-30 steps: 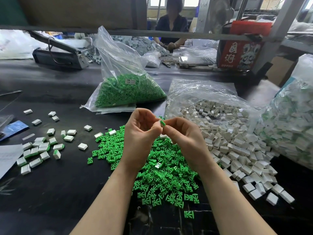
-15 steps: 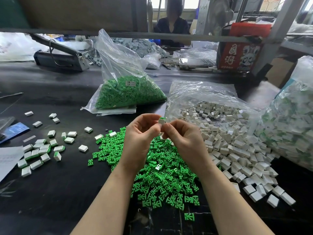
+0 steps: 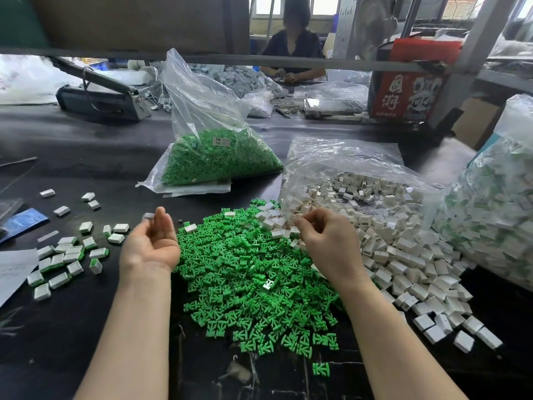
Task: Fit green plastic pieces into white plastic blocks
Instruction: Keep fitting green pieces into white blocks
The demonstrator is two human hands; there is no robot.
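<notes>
A heap of loose green pieces (image 3: 253, 272) lies on the black table between my forearms. To its right, white blocks (image 3: 403, 255) spill out of an open clear bag. My left hand (image 3: 153, 243) is palm-up at the heap's left edge with relaxed fingers, and a blurred white block (image 3: 148, 215) sits just off its fingertips. At the near-left edge of the white pile, my right hand (image 3: 326, 243) has curled fingers, and thumb and forefinger pinch a white block (image 3: 294, 226). Fitted white-and-green blocks (image 3: 66, 255) lie scattered at the left.
A clear bag of green pieces (image 3: 219, 160) stands behind the heap. A large bag of fitted blocks (image 3: 496, 215) fills the right edge. White paper (image 3: 11, 269) and a blue packet (image 3: 23, 223) lie at the left. A person works across the table by a red box (image 3: 409, 90).
My hands, joined at a block above the green heap, have parted. The left swung out left and opened with the block leaving it. The right moved to the white pile.
</notes>
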